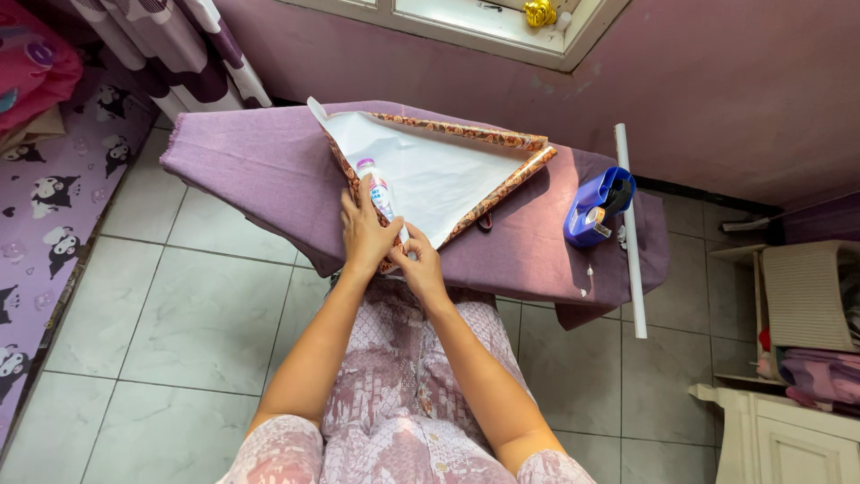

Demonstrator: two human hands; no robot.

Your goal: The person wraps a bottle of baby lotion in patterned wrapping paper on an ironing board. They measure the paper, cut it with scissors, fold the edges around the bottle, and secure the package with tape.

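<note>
Small white bottle (376, 188) lying on white-backed patterned wrapping paper (439, 175), perhaps plastic

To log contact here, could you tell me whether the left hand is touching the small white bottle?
Touching. The head view shows the left hand with its fingers laid against the small white bottle lying on the wrapping paper.
</note>
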